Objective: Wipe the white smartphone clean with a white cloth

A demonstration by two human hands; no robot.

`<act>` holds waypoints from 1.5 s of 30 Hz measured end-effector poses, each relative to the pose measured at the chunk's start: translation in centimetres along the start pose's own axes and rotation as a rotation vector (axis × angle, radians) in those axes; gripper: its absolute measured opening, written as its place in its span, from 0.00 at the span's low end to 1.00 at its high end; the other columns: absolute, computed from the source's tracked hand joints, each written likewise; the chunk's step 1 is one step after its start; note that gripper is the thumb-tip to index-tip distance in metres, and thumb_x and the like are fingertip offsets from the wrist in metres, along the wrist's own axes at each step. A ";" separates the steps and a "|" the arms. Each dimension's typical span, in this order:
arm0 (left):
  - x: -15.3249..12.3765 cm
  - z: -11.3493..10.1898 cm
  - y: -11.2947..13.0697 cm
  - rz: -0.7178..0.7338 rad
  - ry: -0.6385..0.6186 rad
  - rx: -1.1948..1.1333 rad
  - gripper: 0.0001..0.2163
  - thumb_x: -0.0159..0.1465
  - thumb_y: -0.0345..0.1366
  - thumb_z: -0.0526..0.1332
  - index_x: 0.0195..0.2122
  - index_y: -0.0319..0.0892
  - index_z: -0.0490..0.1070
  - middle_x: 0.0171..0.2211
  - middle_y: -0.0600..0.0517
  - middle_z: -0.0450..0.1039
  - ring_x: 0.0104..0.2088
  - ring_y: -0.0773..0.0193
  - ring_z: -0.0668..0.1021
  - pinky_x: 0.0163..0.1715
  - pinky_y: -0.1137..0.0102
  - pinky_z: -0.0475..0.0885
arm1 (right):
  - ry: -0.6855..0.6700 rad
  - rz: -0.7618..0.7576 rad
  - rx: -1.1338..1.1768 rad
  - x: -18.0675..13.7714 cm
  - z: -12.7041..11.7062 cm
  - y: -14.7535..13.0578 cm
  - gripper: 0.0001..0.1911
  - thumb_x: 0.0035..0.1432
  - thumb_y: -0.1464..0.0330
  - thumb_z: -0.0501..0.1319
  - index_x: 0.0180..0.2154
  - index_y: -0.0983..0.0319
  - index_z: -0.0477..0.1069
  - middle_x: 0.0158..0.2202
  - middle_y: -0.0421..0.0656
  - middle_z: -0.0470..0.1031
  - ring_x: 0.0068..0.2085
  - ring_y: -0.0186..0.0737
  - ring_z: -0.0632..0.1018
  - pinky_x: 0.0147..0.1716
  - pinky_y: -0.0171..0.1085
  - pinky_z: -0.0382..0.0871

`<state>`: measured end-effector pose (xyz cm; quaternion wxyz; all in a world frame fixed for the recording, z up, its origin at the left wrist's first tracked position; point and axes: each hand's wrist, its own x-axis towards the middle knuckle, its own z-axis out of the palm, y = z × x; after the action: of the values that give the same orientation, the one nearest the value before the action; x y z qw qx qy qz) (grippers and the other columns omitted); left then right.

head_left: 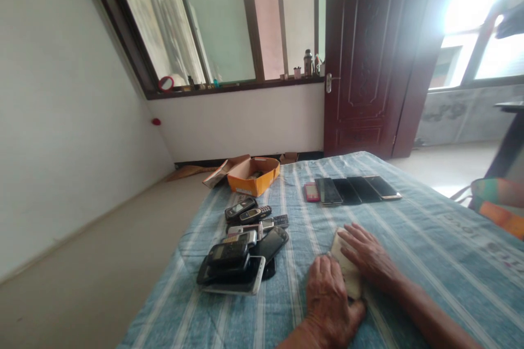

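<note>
On striped cloth [229, 322]: left hand [328, 297] grips pale flat item [352, 282], right hand [366, 253] laid flat atop; orange box [266, 177] lettering unreadably small.

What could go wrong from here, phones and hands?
1. The phone pile is loosely stacked and overlapping; a sideways bump from the left hand could slide the upper phones off.
2. The row of dark phones lies on the striped cloth, so if the cloth gets dragged, the row might shift.
3. Both hands cover parts of the pale flat item, so damage under them could go unseen.
</note>
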<state>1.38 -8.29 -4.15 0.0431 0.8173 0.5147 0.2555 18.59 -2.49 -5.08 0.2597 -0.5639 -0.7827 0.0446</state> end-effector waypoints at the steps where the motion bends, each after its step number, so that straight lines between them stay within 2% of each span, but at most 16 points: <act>1: 0.2 -0.4 0.1 -0.012 -0.023 -0.025 0.28 0.49 0.43 0.65 0.49 0.32 0.69 0.49 0.39 0.70 0.52 0.45 0.69 0.56 0.54 0.65 | -0.006 0.004 0.002 0.0 -0.1 -0.1 0.26 0.65 0.53 0.47 0.58 0.56 0.67 0.62 0.46 0.63 0.65 0.50 0.58 0.60 0.52 0.57; 5: 1.6 -2.3 -0.3 -0.030 -0.150 -0.123 0.21 0.44 0.34 0.64 0.42 0.35 0.70 0.44 0.43 0.71 0.46 0.50 0.70 0.52 0.58 0.67 | -0.034 0.036 0.021 -0.2 -0.7 -0.3 0.28 0.63 0.51 0.49 0.58 0.58 0.67 0.63 0.47 0.62 0.66 0.50 0.57 0.61 0.50 0.56; 9: 4.0 -4.0 -2.5 0.086 -0.291 -0.182 0.24 0.42 0.32 0.64 0.43 0.37 0.68 0.44 0.44 0.70 0.45 0.52 0.70 0.47 0.63 0.69 | -0.117 0.020 0.057 -0.4 -1.6 0.4 0.36 0.54 0.47 0.58 0.61 0.56 0.63 0.66 0.47 0.55 0.67 0.54 0.52 0.61 0.53 0.54; 13: 6.2 -4.5 -4.7 0.232 -0.399 -0.236 0.26 0.41 0.35 0.66 0.44 0.40 0.67 0.46 0.46 0.69 0.47 0.54 0.70 0.48 0.65 0.68 | -0.207 -0.006 0.039 -0.5 -2.2 0.9 0.47 0.42 0.46 0.66 0.62 0.54 0.60 0.67 0.47 0.53 0.67 0.58 0.50 0.62 0.55 0.48; 16: 6.8 -4.2 -5.2 0.262 -0.415 -0.248 0.27 0.42 0.34 0.66 0.46 0.40 0.66 0.48 0.46 0.68 0.48 0.54 0.69 0.50 0.65 0.66 | -0.232 -0.003 0.007 -0.4 -2.3 0.7 0.50 0.39 0.47 0.68 0.63 0.55 0.60 0.67 0.48 0.54 0.67 0.58 0.51 0.63 0.54 0.45; 19: 6.8 -3.9 -5.0 0.273 -0.414 -0.260 0.27 0.43 0.35 0.66 0.47 0.40 0.66 0.49 0.45 0.67 0.49 0.53 0.69 0.52 0.64 0.65 | -0.238 -0.003 0.003 -0.2 -2.3 0.4 0.48 0.41 0.47 0.67 0.63 0.55 0.60 0.66 0.47 0.56 0.67 0.57 0.52 0.63 0.54 0.44; 25: 7.7 -3.0 -3.6 0.329 -0.419 -0.244 0.28 0.45 0.38 0.66 0.49 0.37 0.65 0.51 0.41 0.66 0.52 0.51 0.68 0.54 0.62 0.64 | -0.218 0.019 0.023 0.0 -2.1 0.6 0.49 0.41 0.49 0.67 0.63 0.58 0.57 0.64 0.48 0.60 0.65 0.55 0.56 0.63 0.52 0.46; 29: 8.8 -2.5 -2.7 0.352 -0.484 -0.188 0.31 0.45 0.40 0.66 0.51 0.33 0.65 0.53 0.37 0.65 0.54 0.47 0.67 0.57 0.59 0.62 | -0.182 0.050 0.074 -0.1 -2.0 1.0 0.52 0.40 0.52 0.68 0.65 0.60 0.54 0.63 0.50 0.61 0.64 0.54 0.60 0.62 0.50 0.49; 33: 8.9 -2.3 -2.8 0.387 -0.473 -0.181 0.32 0.46 0.42 0.67 0.51 0.34 0.65 0.52 0.39 0.67 0.53 0.48 0.69 0.56 0.59 0.64 | -0.186 0.026 0.107 -0.2 -2.3 1.3 0.52 0.38 0.51 0.69 0.63 0.61 0.57 0.62 0.51 0.63 0.63 0.55 0.60 0.62 0.49 0.51; 36: 7.9 -3.0 -3.3 0.358 -0.445 -0.161 0.31 0.48 0.41 0.66 0.53 0.35 0.64 0.54 0.39 0.66 0.55 0.49 0.68 0.58 0.59 0.62 | -0.184 0.032 0.110 -0.2 -2.5 1.1 0.51 0.38 0.52 0.69 0.63 0.61 0.59 0.62 0.51 0.63 0.63 0.55 0.61 0.62 0.50 0.50; 39: 6.5 -4.4 -3.6 0.267 -0.441 -0.125 0.34 0.49 0.42 0.66 0.57 0.35 0.62 0.57 0.39 0.64 0.58 0.49 0.65 0.61 0.57 0.59 | -0.190 0.038 0.123 -0.2 -2.8 0.7 0.50 0.38 0.52 0.69 0.62 0.58 0.60 0.62 0.50 0.63 0.63 0.56 0.61 0.61 0.52 0.51; 42: 4.8 -5.8 -3.7 0.131 -0.470 -0.089 0.37 0.51 0.43 0.66 0.61 0.31 0.59 0.62 0.35 0.59 0.63 0.46 0.60 0.63 0.53 0.55 | -0.194 0.049 0.130 -0.1 -3.1 0.4 0.48 0.38 0.54 0.69 0.62 0.57 0.61 0.62 0.49 0.64 0.63 0.56 0.61 0.61 0.52 0.51; 45: 3.1 -6.3 -3.3 0.008 -0.475 -0.050 0.37 0.54 0.43 0.64 0.63 0.31 0.56 0.65 0.33 0.52 0.66 0.43 0.55 0.63 0.49 0.54 | -0.196 0.053 0.124 -0.1 -3.2 0.2 0.48 0.39 0.55 0.69 0.62 0.58 0.61 0.62 0.50 0.63 0.63 0.56 0.61 0.61 0.52 0.50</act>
<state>-3.21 -5.25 1.38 0.1822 0.8551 0.4804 0.0689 20.25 -3.23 -2.39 0.2153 -0.5600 -0.7849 0.1547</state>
